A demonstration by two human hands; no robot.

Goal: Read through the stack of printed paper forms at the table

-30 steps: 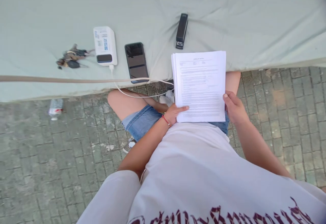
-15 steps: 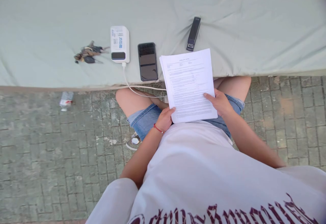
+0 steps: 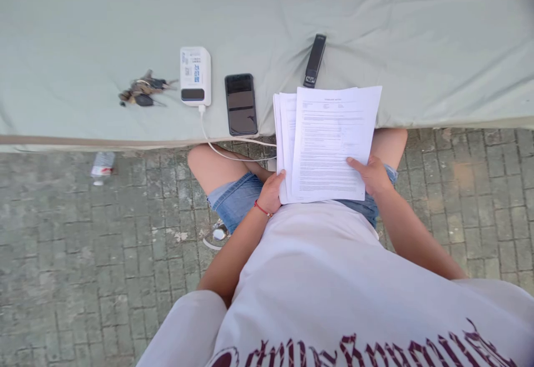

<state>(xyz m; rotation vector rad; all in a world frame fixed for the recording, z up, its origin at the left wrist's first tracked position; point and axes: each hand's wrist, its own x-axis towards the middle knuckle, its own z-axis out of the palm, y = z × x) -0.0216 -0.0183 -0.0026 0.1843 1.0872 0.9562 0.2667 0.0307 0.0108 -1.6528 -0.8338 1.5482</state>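
A stack of printed white sheets (image 3: 329, 139) rests over my lap and against the cloth-covered table's edge. My left hand (image 3: 271, 192) grips the stack's lower left corner. My right hand (image 3: 371, 175) holds the top sheets at their lower right, shifted to the right so that the sheets below show along the left side. A black stapler (image 3: 315, 60) lies on the cloth just beyond the papers.
On the pale green tablecloth (image 3: 438, 50) lie a black phone (image 3: 241, 104), a white power bank (image 3: 194, 75) with a white cable (image 3: 227, 150) hanging off the edge, and a bunch of keys (image 3: 142, 92). A plastic bottle (image 3: 101, 165) lies on the brick paving below.
My right hand has slid the top sheets to the right, fanning them off the stack. The view has shifted slightly.
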